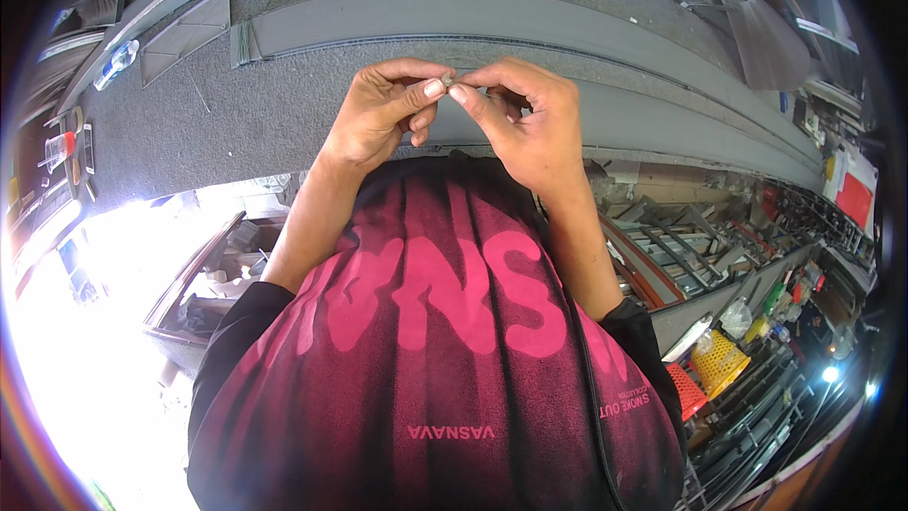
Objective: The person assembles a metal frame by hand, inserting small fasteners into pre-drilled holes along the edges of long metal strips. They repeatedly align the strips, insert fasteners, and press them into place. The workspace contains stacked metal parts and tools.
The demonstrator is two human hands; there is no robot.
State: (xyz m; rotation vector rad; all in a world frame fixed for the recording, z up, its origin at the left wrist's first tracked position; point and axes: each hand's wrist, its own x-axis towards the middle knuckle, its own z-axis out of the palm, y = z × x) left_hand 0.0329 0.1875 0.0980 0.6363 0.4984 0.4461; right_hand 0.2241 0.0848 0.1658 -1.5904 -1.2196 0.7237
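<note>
Above the grey carpeted worktop (189,132), my two hands meet fingertip to fingertip. A tiny pale greyish piece (448,81) is pinched between them; it is too small to make out its kind. My left hand (386,112) grips it from the left with thumb and index finger, the other fingers curled. From the right, thumb and index finger of my right hand (532,114) close on the same piece. Behind and beneath the hands lie long flat grey strips (378,14), running across the worktop.
A clear plastic bottle (117,64) lies at the far left, near a red-and-clear cup (60,149). A rolled grey sheet (764,38) stands at the back right. Lower right are a yellow basket (721,365), a red basket (687,392) and a rack of metal profiles (676,265).
</note>
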